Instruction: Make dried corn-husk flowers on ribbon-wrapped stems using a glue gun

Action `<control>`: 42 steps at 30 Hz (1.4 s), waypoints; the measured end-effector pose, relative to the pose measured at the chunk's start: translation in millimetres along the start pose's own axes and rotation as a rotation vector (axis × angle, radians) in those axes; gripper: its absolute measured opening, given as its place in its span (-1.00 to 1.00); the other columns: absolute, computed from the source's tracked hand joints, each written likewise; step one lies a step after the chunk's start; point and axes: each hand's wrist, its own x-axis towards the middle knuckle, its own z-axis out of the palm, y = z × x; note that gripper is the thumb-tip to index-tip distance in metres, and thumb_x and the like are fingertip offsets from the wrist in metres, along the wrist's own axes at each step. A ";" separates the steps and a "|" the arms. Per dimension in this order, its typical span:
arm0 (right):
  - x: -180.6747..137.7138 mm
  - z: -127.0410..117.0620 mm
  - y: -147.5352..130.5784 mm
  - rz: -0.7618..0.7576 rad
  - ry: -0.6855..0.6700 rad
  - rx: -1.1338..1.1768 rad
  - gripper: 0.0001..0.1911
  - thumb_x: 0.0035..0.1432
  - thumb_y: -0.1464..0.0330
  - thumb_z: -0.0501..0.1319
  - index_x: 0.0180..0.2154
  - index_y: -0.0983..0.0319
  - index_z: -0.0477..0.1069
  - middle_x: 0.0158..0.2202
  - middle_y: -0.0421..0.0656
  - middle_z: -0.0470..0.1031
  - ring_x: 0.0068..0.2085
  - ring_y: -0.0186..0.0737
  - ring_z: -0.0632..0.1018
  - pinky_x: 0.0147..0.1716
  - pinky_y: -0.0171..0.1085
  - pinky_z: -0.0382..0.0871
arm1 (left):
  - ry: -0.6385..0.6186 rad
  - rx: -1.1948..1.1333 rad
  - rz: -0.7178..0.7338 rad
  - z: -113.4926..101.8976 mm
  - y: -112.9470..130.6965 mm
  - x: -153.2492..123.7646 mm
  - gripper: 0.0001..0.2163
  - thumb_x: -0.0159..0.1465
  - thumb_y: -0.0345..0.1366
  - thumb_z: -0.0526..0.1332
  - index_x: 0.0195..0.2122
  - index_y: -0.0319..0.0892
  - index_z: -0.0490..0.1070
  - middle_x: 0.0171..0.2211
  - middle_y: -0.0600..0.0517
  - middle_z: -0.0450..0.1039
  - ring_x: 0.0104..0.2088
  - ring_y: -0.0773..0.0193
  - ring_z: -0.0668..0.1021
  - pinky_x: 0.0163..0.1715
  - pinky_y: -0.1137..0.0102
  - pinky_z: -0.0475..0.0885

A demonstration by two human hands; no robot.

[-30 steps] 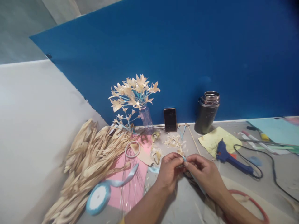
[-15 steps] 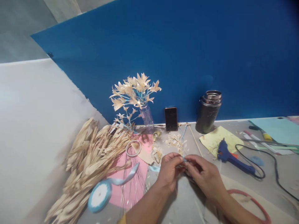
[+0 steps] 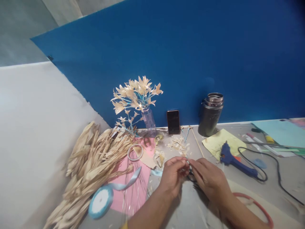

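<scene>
My left hand (image 3: 172, 175) and my right hand (image 3: 209, 178) meet over the front middle of the table. Both are closed, their fingertips pinching a thin stem with light blue wrapping (image 3: 187, 158); most of it is hidden by the fingers. A dark object (image 3: 192, 176) lies under the right hand, too covered to make out. Just beyond the fingertips are pale husk scraps (image 3: 177, 144) and small blue-wrapped stems (image 3: 186, 134). To the left, a roll of light blue ribbon (image 3: 101, 201) rests with its loose end (image 3: 130, 181) trailing over pink paper (image 3: 143, 198).
Dried husks (image 3: 92, 171) are heaped on the left. Husk flowers (image 3: 137, 92) stand in a clear purplish bottle (image 3: 148, 121). A phone (image 3: 173, 122) and an open flask (image 3: 211, 114) stand behind. On the right are a blue glue gun (image 3: 238, 163), its cord (image 3: 277, 162) and a red loop (image 3: 258, 206).
My right fingers have shifted slightly and now lie flatter over the stem. The dark object beneath shows more. The view has moved a little; my left hand keeps its pinch.
</scene>
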 end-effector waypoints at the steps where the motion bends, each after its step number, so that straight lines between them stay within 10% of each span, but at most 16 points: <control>1: 0.6 -0.2 0.2 0.014 0.005 0.036 -0.64 0.42 0.38 0.00 -0.26 0.21 0.55 -0.41 -0.10 0.51 -0.41 -0.25 0.52 -0.38 -0.32 0.34 | -0.016 -0.020 -0.014 0.1 -1.3 0.0 -0.76 -0.13 -0.35 0.50 -0.47 -0.27 0.49 -0.50 0.03 0.46 -0.48 0.37 0.47 -0.42 0.46 0.31; 11: 3.7 1.1 -3.2 0.189 -0.021 0.255 -0.75 0.34 0.34 0.08 -0.26 0.19 0.53 -0.37 -0.10 0.60 -0.36 -0.18 0.60 -0.33 -0.26 0.41 | -0.037 -0.094 -0.036 -1.4 -11.4 0.6 -0.65 -0.13 -0.27 0.56 -0.48 -0.24 0.41 -0.52 0.08 0.41 -0.48 0.39 0.46 -0.45 0.48 0.34; 22: 23.6 -9.9 -11.7 0.825 -0.189 0.724 -0.74 0.01 0.14 0.26 -0.40 0.21 0.46 -0.54 -0.20 0.53 -0.56 -0.26 0.49 -0.57 -0.33 0.34 | -0.035 -0.049 -0.031 0.4 -7.0 0.9 -0.67 -0.15 -0.27 0.55 -0.46 -0.27 0.46 -0.57 0.07 0.41 -0.54 0.41 0.44 -0.47 0.50 0.34; 32: 20.3 -1.2 -11.2 0.925 -0.198 0.846 -0.76 -0.02 0.17 0.24 -0.36 0.18 0.35 -0.65 -0.33 0.41 -0.63 -0.29 0.46 -0.61 -0.35 0.32 | -0.069 -0.005 -0.070 4.9 -13.2 -0.8 -0.73 -0.07 -0.29 0.46 -0.45 -0.21 0.38 -0.62 0.10 0.40 -0.60 0.36 0.45 -0.52 0.47 0.34; 37: 26.3 -29.2 7.3 0.720 -0.363 0.627 -0.75 0.07 0.24 0.12 -0.23 0.19 0.42 -0.46 -0.20 0.58 -0.47 -0.17 0.59 -0.42 -0.24 0.43 | -0.067 0.128 0.000 7.5 -6.6 2.3 -0.73 -0.02 -0.22 0.42 -0.43 -0.19 0.35 -0.58 0.08 0.44 -0.60 0.37 0.45 -0.54 0.48 0.33; 42: 11.4 -75.0 77.4 0.548 -0.361 -0.308 -0.73 0.18 0.32 0.13 -0.12 0.22 0.50 -0.13 0.03 0.61 -0.19 0.05 0.62 -0.27 -0.16 0.38 | 0.033 0.440 0.129 10.4 13.3 23.0 -0.78 0.02 -0.23 0.40 -0.46 -0.21 0.39 -0.60 0.09 0.42 -0.62 0.41 0.41 -0.61 0.53 0.25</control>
